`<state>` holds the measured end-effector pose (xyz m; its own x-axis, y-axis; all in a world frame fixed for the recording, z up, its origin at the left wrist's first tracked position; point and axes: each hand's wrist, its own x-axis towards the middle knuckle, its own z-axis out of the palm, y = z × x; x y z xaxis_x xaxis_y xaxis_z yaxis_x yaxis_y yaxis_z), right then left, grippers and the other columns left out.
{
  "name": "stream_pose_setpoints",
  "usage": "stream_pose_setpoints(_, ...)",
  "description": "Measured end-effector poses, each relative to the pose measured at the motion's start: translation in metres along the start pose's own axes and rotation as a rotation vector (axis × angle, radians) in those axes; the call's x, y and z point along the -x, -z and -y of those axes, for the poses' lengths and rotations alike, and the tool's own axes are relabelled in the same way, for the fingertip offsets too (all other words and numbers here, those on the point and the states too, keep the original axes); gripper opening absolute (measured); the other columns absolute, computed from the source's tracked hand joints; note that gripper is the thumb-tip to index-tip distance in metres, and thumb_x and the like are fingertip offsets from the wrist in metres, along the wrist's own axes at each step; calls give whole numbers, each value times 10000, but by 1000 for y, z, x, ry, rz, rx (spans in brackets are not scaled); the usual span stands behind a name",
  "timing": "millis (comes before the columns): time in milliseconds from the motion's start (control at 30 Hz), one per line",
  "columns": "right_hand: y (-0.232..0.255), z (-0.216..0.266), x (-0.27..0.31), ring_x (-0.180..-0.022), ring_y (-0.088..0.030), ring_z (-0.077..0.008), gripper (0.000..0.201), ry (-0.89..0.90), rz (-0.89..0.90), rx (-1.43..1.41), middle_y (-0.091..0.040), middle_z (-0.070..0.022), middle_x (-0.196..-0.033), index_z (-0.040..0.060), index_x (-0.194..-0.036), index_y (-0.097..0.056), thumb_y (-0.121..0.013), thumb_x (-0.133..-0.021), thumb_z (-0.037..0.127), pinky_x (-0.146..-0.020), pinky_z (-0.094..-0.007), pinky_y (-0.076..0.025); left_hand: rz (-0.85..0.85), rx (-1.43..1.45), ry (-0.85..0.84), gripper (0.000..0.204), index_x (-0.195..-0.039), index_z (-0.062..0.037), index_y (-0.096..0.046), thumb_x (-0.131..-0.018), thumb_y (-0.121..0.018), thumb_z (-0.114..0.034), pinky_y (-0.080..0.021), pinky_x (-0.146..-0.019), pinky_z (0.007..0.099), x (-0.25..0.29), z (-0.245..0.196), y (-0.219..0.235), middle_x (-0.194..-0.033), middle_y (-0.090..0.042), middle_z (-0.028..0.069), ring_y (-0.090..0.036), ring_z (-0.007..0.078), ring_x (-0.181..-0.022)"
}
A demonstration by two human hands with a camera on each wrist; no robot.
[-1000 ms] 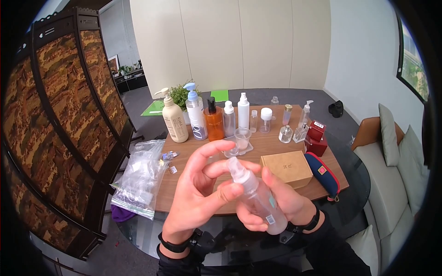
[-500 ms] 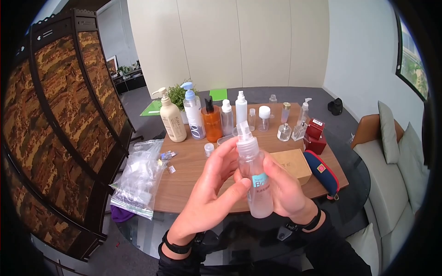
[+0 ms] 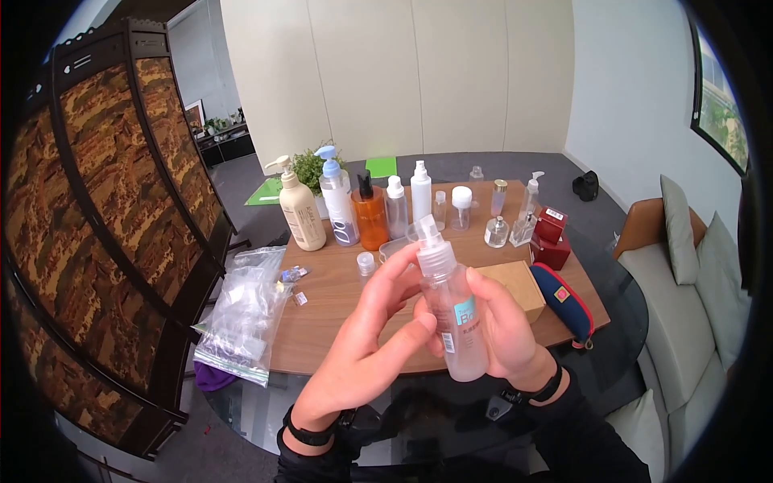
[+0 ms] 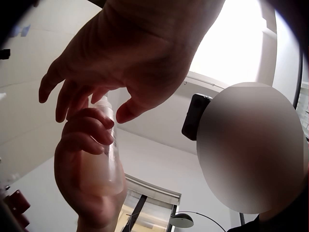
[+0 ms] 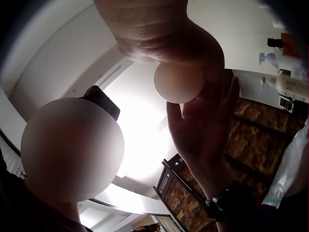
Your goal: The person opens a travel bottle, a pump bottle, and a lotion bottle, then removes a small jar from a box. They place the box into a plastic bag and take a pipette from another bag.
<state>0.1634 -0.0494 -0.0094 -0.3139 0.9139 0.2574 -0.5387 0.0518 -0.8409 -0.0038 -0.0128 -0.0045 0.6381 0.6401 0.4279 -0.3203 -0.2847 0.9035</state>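
Observation:
In the head view, my right hand [image 3: 511,326] grips a frosted clear spray bottle [image 3: 463,322] round its body. The bottle leans slightly left, its spray nozzle [image 3: 429,233] uppermost and uncapped, and a blue label and barcode face me. My left hand [image 3: 366,346] is on its left side, fingers extended with fingertips beside the nozzle collar, thumb close to the body. The left wrist view shows the right fingers curled round the bottle [image 4: 99,179], the left hand [image 4: 130,58] loosely spread above. In the right wrist view the round bottle base [image 5: 178,83] shows below the right palm.
Pump bottles [image 3: 302,213], an amber bottle [image 3: 370,219] and several small bottles stand along the table's back. A small clear cap [image 3: 365,263] is left of centre. A cardboard box [image 3: 515,286], blue pouch [image 3: 562,302] and red boxes [image 3: 551,241] are right; plastic bags [image 3: 240,310] lie left.
The bottle has risen and come more upright, its label turning into view, then slightly rightward. My left index finger has dropped from above the nozzle to beside its collar.

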Motion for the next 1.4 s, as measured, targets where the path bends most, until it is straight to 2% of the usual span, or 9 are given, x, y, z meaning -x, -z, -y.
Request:
stream_pose_setpoints(133,1,-1,0,-763,-561,-169,511,-44,-35,-45,-573,-92,-878,49,-1172,-472,-229,-987,459,-679,-292,-457,-18,-25,-17,624,-1472,-48,-224,-932,-537,-56,-331,-1075,405,-1,1,1,-1396,-413,157,-435,243,-1283)
stream_pose_setpoints(233,10,-3,-2,-841,-560,-179,411,28,49,-135,-589,-85,-946,61,-1243,-441,-336,-994,370,-758,-314,-461,-27,-76,-11,631,-1465,-38,-247,-920,-563,-66,-335,-1077,411,-2,-1,2,-1417,-394,162,-422,244,-1296)
stream_pose_setpoints(267,9,-3,-3,-862,-562,-185,406,51,4,-130,-586,-92,-963,56,-1251,-434,-349,-992,357,-780,-323,-461,-35,-99,-7,636,-1463,-33,-253,-915,-574,-68,-338,-1076,412,-2,-2,2,-1423,-389,163,-418,244,-1299)
stream_pose_setpoints(367,7,-1,-7,-921,-565,-203,399,105,-91,-113,-574,-113,-1016,44,-1267,-418,-383,-985,323,-840,-349,-460,23,-252,-37,714,-1475,-22,-221,-873,-605,-5,-403,-1018,372,-1,-6,4,-1456,-352,168,-477,253,-1241)
stream_pose_setpoints(567,8,6,-7,-1011,-555,-218,395,153,-64,-89,-558,-134,-1123,35,-1279,-400,-384,-987,300,-919,-380,-437,40,-265,-33,851,-1482,-50,-218,-785,-699,40,-375,-1053,381,-3,-7,-1,-1456,-341,153,-476,242,-1245)
stream_pose_setpoints(1033,10,6,-8,-1158,-524,-256,465,167,-64,-72,-529,-134,-1238,31,-1397,-308,-390,-1003,262,-1009,-419,-394,59,-305,-64,852,-1490,-59,-173,-800,-654,76,-376,-1057,383,-5,0,2,-1436,-348,176,-493,235,-1226)
stream_pose_setpoints(1133,9,5,-8,-1184,-510,-298,477,166,-91,-7,-506,-178,-1278,38,-1385,-311,-385,-989,291,-1000,-448,-396,60,-309,-73,856,-1491,-59,-170,-799,-656,74,-373,-1060,386,-5,1,3,-1437,-344,181,-492,233,-1225)
stream_pose_setpoints(1233,10,5,-8,-1188,-508,-292,476,176,-93,-27,-498,-169,-1288,43,-1378,-316,-444,-982,273,-1009,-450,-392,48,-315,-60,879,-1490,-57,-171,-788,-692,39,-390,-1045,389,-4,2,3,-1435,-346,183,-503,228,-1209)
stream_pose_setpoints(1400,10,1,-5,-1182,-498,-202,614,222,-146,-61,-530,-113,-1236,61,-1406,-266,-625,-918,164,-1016,-396,-387,36,-470,-29,942,-1488,-58,-177,-756,-770,-51,-471,-946,381,-5,4,-2,-1408,-374,180,-564,218,-1120)
